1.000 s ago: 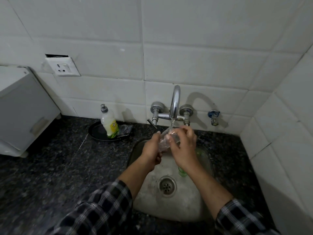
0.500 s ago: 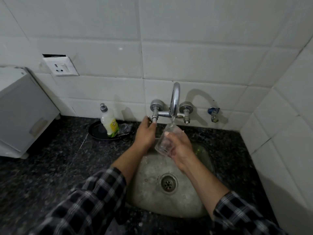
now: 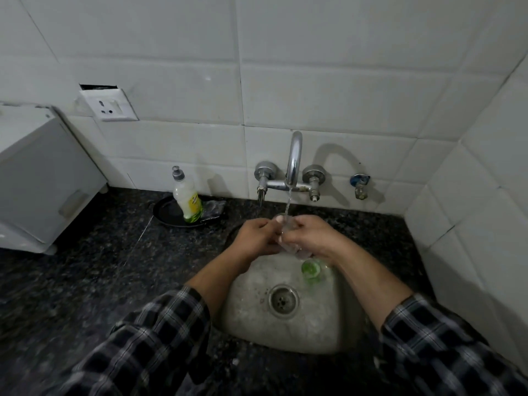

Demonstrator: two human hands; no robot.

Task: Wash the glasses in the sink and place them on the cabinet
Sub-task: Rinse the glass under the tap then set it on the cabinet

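Observation:
Over the steel sink (image 3: 257,324), both hands hold a clear glass (image 3: 288,241) under the running water from the tap (image 3: 294,155). My left hand (image 3: 254,238) curls round its left side. My right hand (image 3: 308,235) grips it from the right and hides most of it. A green glass (image 3: 311,270) stands in the sink basin just below my right wrist, near the drain (image 3: 283,301).
A dish soap bottle (image 3: 187,198) stands on a black dish (image 3: 165,212) left of the tap. A white appliance (image 3: 43,178) sits at the far left on the dark granite counter (image 3: 85,281). Tiled walls close in behind and on the right.
My left hand has left the tap handle and come back to the glass. Both hands now hold it under the stream, lower over the basin.

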